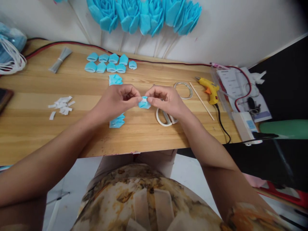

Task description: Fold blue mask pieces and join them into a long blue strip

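Note:
Between my two hands is a small blue folded petal (144, 104) with a white strip across its top edge. My left hand (125, 98) pinches its left side with thumb and fingertips. On the opposite side, my right hand (164, 98) grips it the same way. Flat blue folded pieces (117, 121) lie on the table by my left wrist, and another blue piece (115, 79) shows just beyond that hand. White-handled scissors (164, 119) rest partly hidden under my right hand. Several finished blue petals (113, 58) sit in two rows farther back.
White paper strips (63, 105) are heaped at left, near a bundle of grey ties (60, 60). At right lie a tape roll (183, 90), a thin stick (201, 101), a yellow glue gun (209, 89) and a power strip (245, 128). Blue flowers (151, 16) stand against the wall.

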The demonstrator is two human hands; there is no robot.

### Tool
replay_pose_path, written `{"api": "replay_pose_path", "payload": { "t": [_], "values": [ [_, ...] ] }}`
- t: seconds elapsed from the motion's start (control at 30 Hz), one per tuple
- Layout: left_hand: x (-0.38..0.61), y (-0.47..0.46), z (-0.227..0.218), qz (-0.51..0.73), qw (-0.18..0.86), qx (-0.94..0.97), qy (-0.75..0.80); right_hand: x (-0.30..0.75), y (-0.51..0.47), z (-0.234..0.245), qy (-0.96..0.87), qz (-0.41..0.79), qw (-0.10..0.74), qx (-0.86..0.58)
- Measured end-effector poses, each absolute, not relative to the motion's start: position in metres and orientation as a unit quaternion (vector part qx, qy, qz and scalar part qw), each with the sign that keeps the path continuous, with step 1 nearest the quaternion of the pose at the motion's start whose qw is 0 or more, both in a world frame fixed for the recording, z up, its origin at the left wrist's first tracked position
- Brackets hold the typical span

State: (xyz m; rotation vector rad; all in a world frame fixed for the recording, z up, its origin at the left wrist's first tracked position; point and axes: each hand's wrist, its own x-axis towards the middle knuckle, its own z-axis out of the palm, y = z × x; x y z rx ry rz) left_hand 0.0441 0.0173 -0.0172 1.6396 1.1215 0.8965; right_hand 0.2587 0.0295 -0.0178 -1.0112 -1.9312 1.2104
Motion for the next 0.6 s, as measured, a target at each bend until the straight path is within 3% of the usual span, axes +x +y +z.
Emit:
{"api": "replay_pose_path", "payload": {
  "t": [0.23,0.6],
  "values": [
    [0.0409,0.0208,-0.0223,0.383,0.520,0.622,0.443,0.2599,0.0296,-0.0174,-0.747,0.447,0.310,-0.381],
    [0.0427,0.0177,-0.0236,0.409,0.425,0.669,0.452,0.2550,0.0271,-0.0182,-0.740,0.446,0.317,-0.392]
  ]
}}
